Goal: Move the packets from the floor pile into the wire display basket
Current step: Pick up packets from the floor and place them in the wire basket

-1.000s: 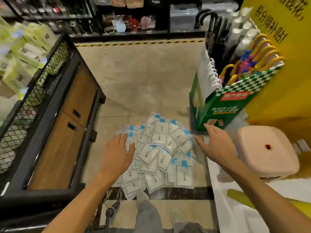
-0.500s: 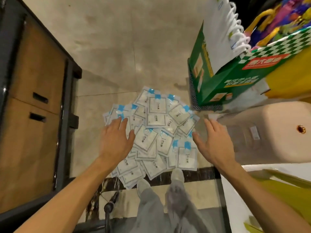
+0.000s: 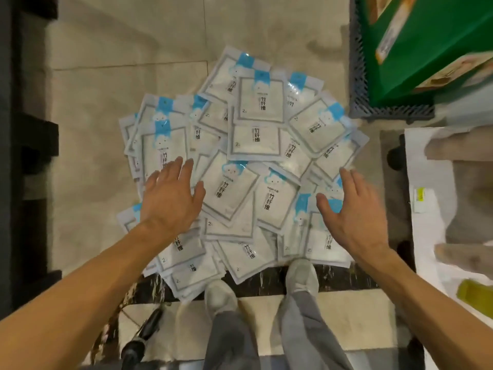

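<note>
A pile of several white packets (image 3: pixel 241 166) with blue tops and black print lies spread on the tiled floor in front of my feet. My left hand (image 3: pixel 170 198) hovers over the pile's left side, fingers straight and spread, holding nothing. My right hand (image 3: pixel 352 209) hovers over the pile's right side, palm turned inward, fingers straight, also holding nothing. Whether either hand touches a packet cannot be told. The wire display basket is out of view.
A dark cabinet edge (image 3: pixel 32 145) runs down the left. A green carton (image 3: pixel 426 49) on a dark crate (image 3: pixel 358 97) stands at the upper right. A white sheet (image 3: pixel 432 209) and a beige stool lie at the right. My shoes (image 3: pixel 301 273) touch the pile's near edge.
My head has tilted down and closer, so the pile fills the view and the basket and umbrella stand have left it. Both hands have dropped lower over the pile.
</note>
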{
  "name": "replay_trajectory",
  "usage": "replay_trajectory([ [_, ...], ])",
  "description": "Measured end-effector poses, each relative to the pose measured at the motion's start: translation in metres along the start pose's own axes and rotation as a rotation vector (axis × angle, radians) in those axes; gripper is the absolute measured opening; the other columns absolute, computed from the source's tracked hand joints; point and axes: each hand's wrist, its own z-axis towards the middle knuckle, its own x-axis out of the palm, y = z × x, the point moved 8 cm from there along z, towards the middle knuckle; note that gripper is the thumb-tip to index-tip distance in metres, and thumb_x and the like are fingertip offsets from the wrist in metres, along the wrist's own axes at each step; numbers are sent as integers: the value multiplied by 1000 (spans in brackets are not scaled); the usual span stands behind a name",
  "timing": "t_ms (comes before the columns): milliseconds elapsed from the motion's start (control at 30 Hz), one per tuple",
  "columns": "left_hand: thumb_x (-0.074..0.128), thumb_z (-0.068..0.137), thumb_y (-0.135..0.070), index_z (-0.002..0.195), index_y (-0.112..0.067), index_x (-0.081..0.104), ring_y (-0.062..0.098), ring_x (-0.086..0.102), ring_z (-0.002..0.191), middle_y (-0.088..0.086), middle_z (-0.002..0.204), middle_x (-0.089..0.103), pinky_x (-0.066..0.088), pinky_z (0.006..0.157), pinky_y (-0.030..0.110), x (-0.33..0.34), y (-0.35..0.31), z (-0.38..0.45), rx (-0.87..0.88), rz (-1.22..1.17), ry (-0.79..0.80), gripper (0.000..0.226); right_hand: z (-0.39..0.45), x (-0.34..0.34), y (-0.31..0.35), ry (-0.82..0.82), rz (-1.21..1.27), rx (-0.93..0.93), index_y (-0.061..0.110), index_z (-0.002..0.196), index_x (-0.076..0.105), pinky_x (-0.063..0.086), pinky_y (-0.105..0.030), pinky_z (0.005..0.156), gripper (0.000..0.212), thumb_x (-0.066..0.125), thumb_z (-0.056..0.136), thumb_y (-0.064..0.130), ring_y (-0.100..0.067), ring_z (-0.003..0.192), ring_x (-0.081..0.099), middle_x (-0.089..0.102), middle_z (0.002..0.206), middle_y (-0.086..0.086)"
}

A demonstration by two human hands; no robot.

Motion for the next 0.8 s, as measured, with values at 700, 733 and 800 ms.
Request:
replay_trajectory([
  [700, 25, 94, -71, 157, -2, 24, 25, 14, 156, 15, 168, 20, -4, 127, 45, 246, 33, 169, -54, -207, -274, 93, 101, 305, -56, -75, 293, 288, 1, 162, -1, -9, -38, 128, 123, 40, 82, 85, -20, 159, -10, -8, 172, -13],
  [733, 30, 93, -70, 154, 0, 29, 27, 19, 155, 16, 165, 25, -2, 127, 46, 245, 34, 169, -55, -236, -293, 93, 100, 305, -57, -93, 314, 285, 1, 163, 2, -8, -38, 128, 122, 43, 82, 83, -20, 159, -8, -5, 172, -13],
  [800, 41, 90, -70, 147, 1, 37, 30, 27, 150, 17, 159, 36, 3, 127, 48, 242, 35, 169, -53, -312, -326, 91, 99, 302, -57, -124, 364, 291, 1, 162, 13, -3, -40, 129, 118, 51, 81, 79, -21, 159, -3, 2, 172, -12],
])
